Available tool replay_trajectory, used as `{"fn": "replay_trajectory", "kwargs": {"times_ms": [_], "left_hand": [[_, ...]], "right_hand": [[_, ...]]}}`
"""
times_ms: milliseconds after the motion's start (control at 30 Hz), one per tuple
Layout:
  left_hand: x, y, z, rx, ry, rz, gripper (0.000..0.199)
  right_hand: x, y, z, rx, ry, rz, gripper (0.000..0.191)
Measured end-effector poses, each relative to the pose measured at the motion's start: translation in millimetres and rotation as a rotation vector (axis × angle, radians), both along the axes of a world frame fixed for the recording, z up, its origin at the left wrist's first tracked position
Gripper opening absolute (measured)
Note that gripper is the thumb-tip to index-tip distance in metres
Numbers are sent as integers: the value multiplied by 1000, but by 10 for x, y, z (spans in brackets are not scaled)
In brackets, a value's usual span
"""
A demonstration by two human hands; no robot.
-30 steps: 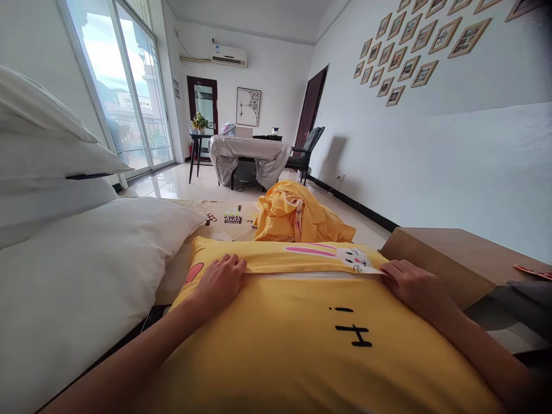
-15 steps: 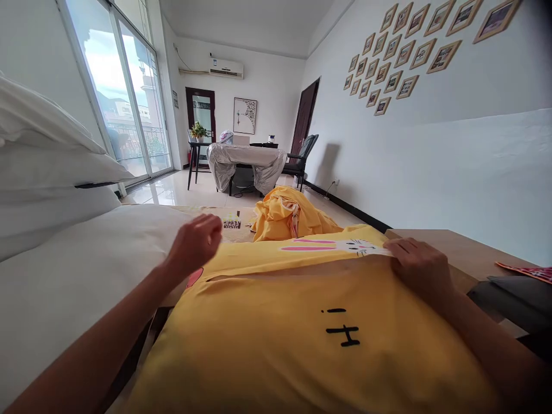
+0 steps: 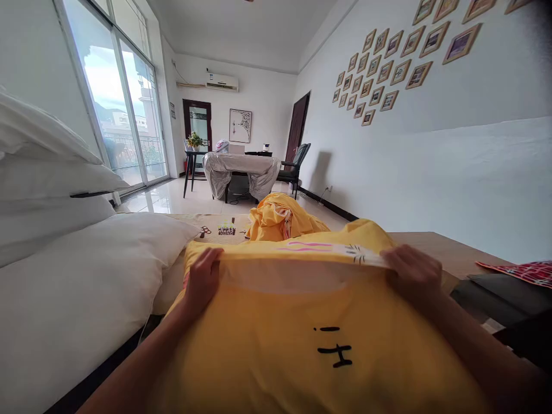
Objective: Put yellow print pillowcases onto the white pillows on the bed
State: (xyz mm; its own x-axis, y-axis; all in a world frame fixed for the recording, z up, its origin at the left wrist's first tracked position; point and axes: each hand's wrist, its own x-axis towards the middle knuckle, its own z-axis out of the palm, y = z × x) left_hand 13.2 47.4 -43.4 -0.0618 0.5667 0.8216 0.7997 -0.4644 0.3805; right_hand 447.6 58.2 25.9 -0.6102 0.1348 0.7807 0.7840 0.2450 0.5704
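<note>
A yellow pillowcase [image 3: 267, 339] with black "Hi" lettering and a white rabbit print fills the foreground, plumped out by what looks like a pillow inside. Its opening runs across the far side, and a pale surface [image 3: 280, 275] shows in the gap. My left hand [image 3: 204, 276] is closed on the left end of the opening's edge. At the right end, beside the rabbit print, my right hand [image 3: 414, 267] grips the same edge. The edge is stretched taut between both hands. My fingertips are partly hidden by the fabric and knuckles.
White pillows [image 3: 86, 270] are piled along the left. A crumpled yellow cloth [image 3: 282, 215] lies just beyond the pillowcase. To the right are a wooden surface [image 3: 431, 244], a dark grey item [image 3: 483, 296] and a red patterned cloth [image 3: 517, 271]. A covered table [image 3: 241, 164] stands farther back.
My left hand, earlier raised above the left end in a loose fist, has come down onto the edge and grips it. The opening has been pulled wider and straighter. My right hand keeps its hold.
</note>
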Motion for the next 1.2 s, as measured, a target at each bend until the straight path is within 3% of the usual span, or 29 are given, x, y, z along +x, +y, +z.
{"fn": "replay_trajectory", "kwargs": {"times_ms": [133, 233, 300, 433, 500, 600, 767, 933, 1067, 1200], "left_hand": [[73, 168, 562, 344, -69, 113, 23], [-25, 225, 728, 450, 46, 153, 22], [-144, 216, 619, 432, 216, 160, 25], [-314, 194, 153, 329, 600, 7, 32], [-339, 209, -14, 282, 674, -30, 31], [-350, 224, -79, 235, 737, -32, 31], [-331, 98, -68, 314, 717, -61, 28], [-243, 127, -270, 428, 542, -12, 28], [-247, 307, -273, 435, 540, 50, 21], [-302, 291, 44, 427, 720, -71, 32]], "right_hand": [[-64, 140, 439, 379, 140, 69, 19], [-49, 142, 494, 458, 117, 98, 14], [-24, 119, 307, 307, 10, 78, 13], [-25, 163, -341, -47, -125, 15, 20], [-39, 234, -599, -94, -89, -13, 28], [-4, 332, -784, -127, -44, 0, 30], [164, 343, -904, -229, 146, 201, 26], [157, 253, -979, -304, 400, 363, 24], [127, 153, -811, -352, 105, 302, 12], [180, 83, -499, -310, -235, 154, 17]]}}
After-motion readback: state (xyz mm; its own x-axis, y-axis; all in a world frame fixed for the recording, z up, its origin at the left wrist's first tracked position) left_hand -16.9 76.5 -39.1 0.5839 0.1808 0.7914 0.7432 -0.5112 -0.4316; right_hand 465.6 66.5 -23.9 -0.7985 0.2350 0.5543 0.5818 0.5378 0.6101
